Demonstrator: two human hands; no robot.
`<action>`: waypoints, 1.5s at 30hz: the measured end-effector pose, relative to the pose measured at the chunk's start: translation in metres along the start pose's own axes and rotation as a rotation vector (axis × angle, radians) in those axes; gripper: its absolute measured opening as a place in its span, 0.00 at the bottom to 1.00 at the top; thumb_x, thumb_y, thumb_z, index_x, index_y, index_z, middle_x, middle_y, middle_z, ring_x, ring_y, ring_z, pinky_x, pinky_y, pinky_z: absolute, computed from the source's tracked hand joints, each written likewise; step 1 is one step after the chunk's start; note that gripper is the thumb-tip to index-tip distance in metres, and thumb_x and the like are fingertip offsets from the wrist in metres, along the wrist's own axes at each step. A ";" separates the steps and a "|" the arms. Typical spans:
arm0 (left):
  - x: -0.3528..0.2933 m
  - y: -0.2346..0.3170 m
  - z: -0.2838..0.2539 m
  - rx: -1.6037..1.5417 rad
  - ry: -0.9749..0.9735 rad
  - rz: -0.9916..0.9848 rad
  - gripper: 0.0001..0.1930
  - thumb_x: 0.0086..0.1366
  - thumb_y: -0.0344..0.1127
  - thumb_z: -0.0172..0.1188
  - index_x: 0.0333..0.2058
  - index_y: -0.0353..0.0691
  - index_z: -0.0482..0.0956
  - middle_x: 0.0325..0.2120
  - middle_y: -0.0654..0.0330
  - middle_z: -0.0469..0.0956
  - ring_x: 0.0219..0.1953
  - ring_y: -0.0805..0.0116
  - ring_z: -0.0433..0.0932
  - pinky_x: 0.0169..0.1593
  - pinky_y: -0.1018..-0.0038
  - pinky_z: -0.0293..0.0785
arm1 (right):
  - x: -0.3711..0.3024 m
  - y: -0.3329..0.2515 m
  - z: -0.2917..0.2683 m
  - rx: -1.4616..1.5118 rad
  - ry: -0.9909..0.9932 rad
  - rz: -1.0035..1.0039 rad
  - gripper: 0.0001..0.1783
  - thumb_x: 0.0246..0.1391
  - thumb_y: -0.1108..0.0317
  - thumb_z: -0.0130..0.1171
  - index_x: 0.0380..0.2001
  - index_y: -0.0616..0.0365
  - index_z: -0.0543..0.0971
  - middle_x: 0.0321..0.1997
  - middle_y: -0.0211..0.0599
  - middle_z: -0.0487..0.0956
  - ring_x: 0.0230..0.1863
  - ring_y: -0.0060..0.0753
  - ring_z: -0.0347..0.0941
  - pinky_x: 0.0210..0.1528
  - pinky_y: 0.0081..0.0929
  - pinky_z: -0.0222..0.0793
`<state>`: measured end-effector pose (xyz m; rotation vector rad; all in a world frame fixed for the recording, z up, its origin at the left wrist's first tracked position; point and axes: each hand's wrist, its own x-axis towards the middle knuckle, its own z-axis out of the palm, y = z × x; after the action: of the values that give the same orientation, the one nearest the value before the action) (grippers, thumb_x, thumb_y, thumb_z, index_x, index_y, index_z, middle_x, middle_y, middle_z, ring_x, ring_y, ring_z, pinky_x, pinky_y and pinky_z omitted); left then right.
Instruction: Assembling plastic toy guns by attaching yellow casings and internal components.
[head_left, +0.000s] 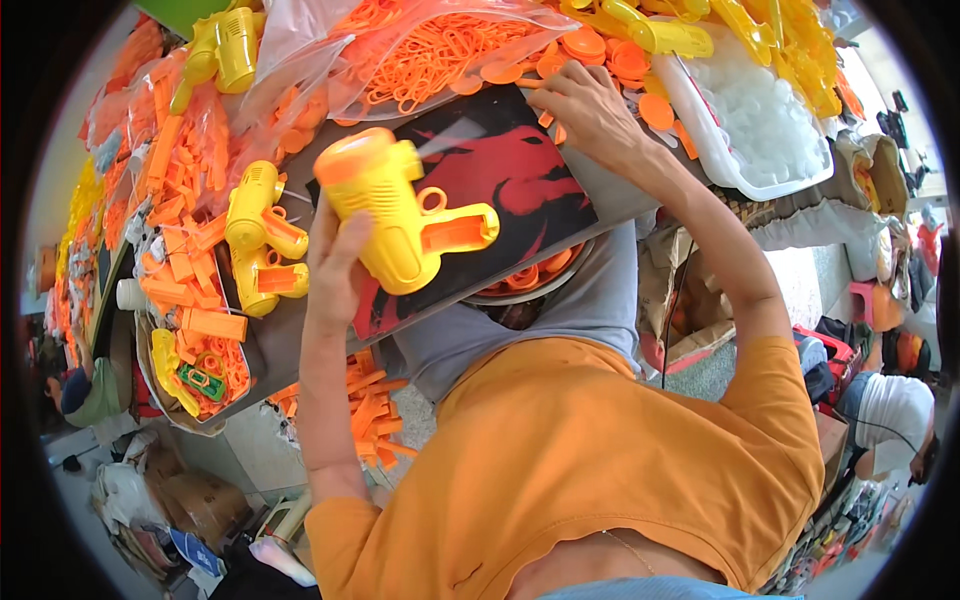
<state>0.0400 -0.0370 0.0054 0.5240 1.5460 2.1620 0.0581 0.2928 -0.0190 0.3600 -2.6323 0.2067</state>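
Note:
My left hand (340, 245) grips a yellow toy gun body (392, 235), which has an orange round front end and a hollow handle with orange inside. It is held tilted above a black mat (545, 170) with a red picture, and is slightly blurred. My right hand (585, 112) reaches to the mat's far edge, fingers closed around a small orange plastic part (530, 84); its exact shape is partly hidden. Close to that hand lie several orange round discs (628, 60). Left of the mat, two more yellow toy gun bodies (255, 205) lie on the table.
A clear bag of orange ring-shaped clips (430, 62) lies at the back. On the right stands a white tub (765, 185) holding translucent pieces, with yellow parts (790, 50) behind. At the left are orange blocks (185, 270) and a tray (225, 405). A round container (530, 290) sits on my lap.

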 end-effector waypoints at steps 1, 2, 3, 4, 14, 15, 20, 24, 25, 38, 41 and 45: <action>-0.002 -0.012 -0.011 -0.122 0.110 -0.047 0.31 0.65 0.44 0.55 0.61 0.35 0.58 0.50 0.50 0.70 0.50 0.55 0.75 0.53 0.64 0.73 | -0.003 0.012 0.006 -0.175 -0.116 -0.080 0.12 0.49 0.69 0.59 0.39 0.55 0.77 0.40 0.28 0.76 0.50 0.32 0.68 0.56 0.36 0.59; -0.005 -0.017 -0.012 -0.433 -0.025 -0.092 0.32 0.64 0.49 0.56 0.60 0.35 0.60 0.48 0.52 0.71 0.48 0.56 0.75 0.53 0.62 0.73 | -0.002 0.020 0.013 -0.335 -0.225 -0.171 0.11 0.47 0.69 0.58 0.37 0.54 0.77 0.39 0.28 0.75 0.50 0.31 0.67 0.58 0.37 0.57; -0.005 -0.020 -0.011 -0.747 -0.170 -0.135 0.34 0.63 0.54 0.56 0.59 0.36 0.61 0.45 0.53 0.72 0.47 0.57 0.74 0.54 0.60 0.72 | 0.000 0.026 0.019 -0.332 -0.218 -0.180 0.11 0.47 0.69 0.58 0.37 0.54 0.77 0.39 0.28 0.75 0.50 0.31 0.67 0.58 0.37 0.57; -0.005 -0.025 -0.003 -0.828 -0.144 -0.102 0.36 0.61 0.60 0.56 0.57 0.36 0.63 0.41 0.55 0.72 0.45 0.59 0.72 0.57 0.58 0.69 | 0.001 0.031 0.025 -0.370 -0.189 -0.255 0.10 0.48 0.69 0.58 0.36 0.53 0.76 0.38 0.28 0.74 0.50 0.31 0.67 0.58 0.36 0.57; 0.032 -0.027 0.040 -0.433 0.159 -0.021 0.29 0.68 0.55 0.51 0.57 0.40 0.63 0.44 0.55 0.73 0.48 0.55 0.76 0.52 0.59 0.74 | 0.016 -0.037 -0.007 0.993 0.039 0.346 0.11 0.62 0.71 0.50 0.47 0.58 0.74 0.26 0.28 0.70 0.28 0.20 0.68 0.34 0.17 0.66; 0.040 -0.037 0.037 -0.393 0.154 0.011 0.28 0.67 0.53 0.53 0.58 0.41 0.62 0.43 0.56 0.73 0.46 0.58 0.77 0.51 0.61 0.74 | 0.014 -0.057 -0.014 1.215 0.066 0.371 0.13 0.64 0.72 0.48 0.50 0.59 0.73 0.23 0.27 0.67 0.24 0.19 0.64 0.30 0.15 0.64; 0.055 -0.044 0.066 -0.271 0.285 0.200 0.25 0.71 0.49 0.49 0.59 0.45 0.56 0.50 0.62 0.66 0.53 0.71 0.67 0.58 0.68 0.63 | 0.002 -0.122 -0.024 0.990 0.136 0.319 0.19 0.65 0.72 0.46 0.59 0.57 0.71 0.34 0.30 0.63 0.37 0.23 0.61 0.40 0.16 0.61; 0.059 -0.054 0.074 -0.139 0.357 0.277 0.24 0.73 0.49 0.45 0.60 0.45 0.53 0.51 0.62 0.63 0.55 0.72 0.63 0.60 0.70 0.58 | -0.001 -0.135 -0.005 0.935 0.307 0.339 0.21 0.62 0.75 0.50 0.58 0.58 0.71 0.36 0.32 0.63 0.37 0.26 0.62 0.41 0.19 0.63; 0.059 -0.057 0.075 -0.045 0.392 0.309 0.24 0.73 0.49 0.44 0.60 0.44 0.53 0.51 0.62 0.63 0.55 0.72 0.62 0.60 0.70 0.58 | -0.002 -0.135 0.001 0.936 0.306 0.337 0.21 0.62 0.75 0.50 0.58 0.58 0.71 0.36 0.32 0.63 0.37 0.26 0.62 0.41 0.19 0.63; 0.044 -0.050 0.079 -0.197 0.331 0.291 0.36 0.56 0.28 0.68 0.56 0.43 0.53 0.45 0.60 0.66 0.44 0.72 0.72 0.48 0.74 0.73 | -0.009 -0.125 0.008 0.859 0.334 0.279 0.25 0.55 0.72 0.59 0.58 0.59 0.71 0.50 0.43 0.71 0.51 0.36 0.67 0.53 0.30 0.64; 0.047 -0.050 0.080 -0.151 0.322 0.344 0.34 0.56 0.27 0.67 0.55 0.43 0.55 0.44 0.61 0.67 0.44 0.72 0.72 0.48 0.74 0.73 | -0.005 -0.127 0.008 1.443 0.130 0.489 0.27 0.56 0.71 0.58 0.60 0.60 0.69 0.57 0.46 0.72 0.59 0.34 0.68 0.57 0.29 0.64; 0.047 -0.043 0.060 -0.130 0.402 0.339 0.36 0.57 0.29 0.66 0.61 0.42 0.54 0.47 0.59 0.68 0.47 0.69 0.71 0.51 0.70 0.71 | 0.008 -0.142 0.011 1.102 0.236 0.381 0.28 0.56 0.69 0.60 0.60 0.62 0.68 0.54 0.47 0.74 0.54 0.34 0.71 0.54 0.28 0.66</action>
<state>0.0379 0.0485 -0.0145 0.3409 1.5871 2.7413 0.0876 0.1536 -0.0129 0.1406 -2.0823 1.7082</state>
